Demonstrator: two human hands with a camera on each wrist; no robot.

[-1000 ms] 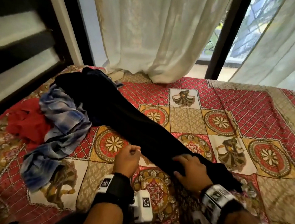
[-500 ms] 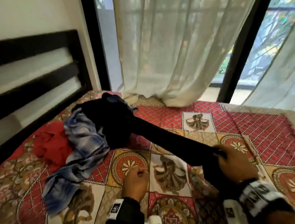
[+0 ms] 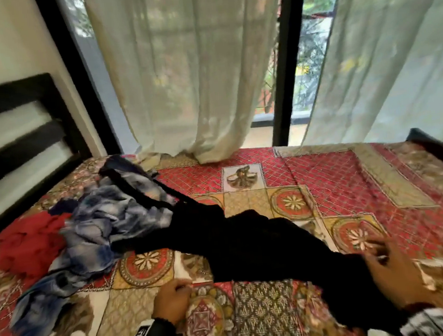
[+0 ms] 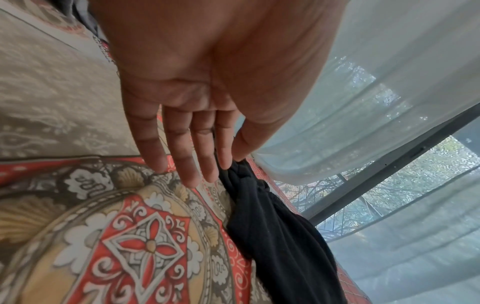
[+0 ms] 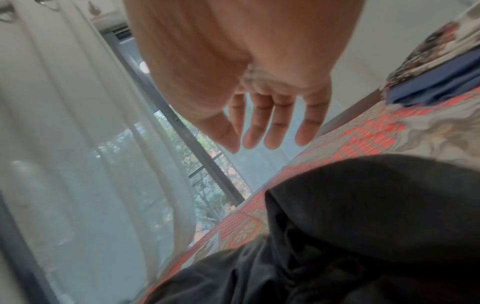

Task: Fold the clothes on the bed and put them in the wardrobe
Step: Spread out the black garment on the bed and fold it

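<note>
the black garment (image 3: 251, 241) lies stretched in a long diagonal across the patterned bedspread (image 3: 337, 184), its far end tucked in by the heap near the headboard (image 3: 17, 137), its near end running down under the right wrist at the front edge of the bed. over on the left hand (image 3: 171, 298), the wrist view gives it away: forefinger and thumb are pinching a bunched corner of that black cloth (image 4: 272, 226), while the other fingers (image 4: 182, 156) reach straight down with their tips on the bedspread (image 4: 145, 244). the right hand (image 3: 390, 271) is blurred in the head view, but its own camera shows the fingers (image 5: 275, 127) spread and straight, holding nothing, hovering just above the dark fabric (image 5: 363, 216) that bulges up beneath the wrist. outward now: a blue and white patterned garment (image 3: 94, 232) lies crumpled just beside the black one's far end, overlapping it, and a red garment (image 3: 31, 243) sits bunched on its left, touching it. past the bed, sheer pale curtains (image 3: 188, 71) hang over a dark-framed window (image 3: 283, 60), one hem brushing the far edge of the bedspread
</note>
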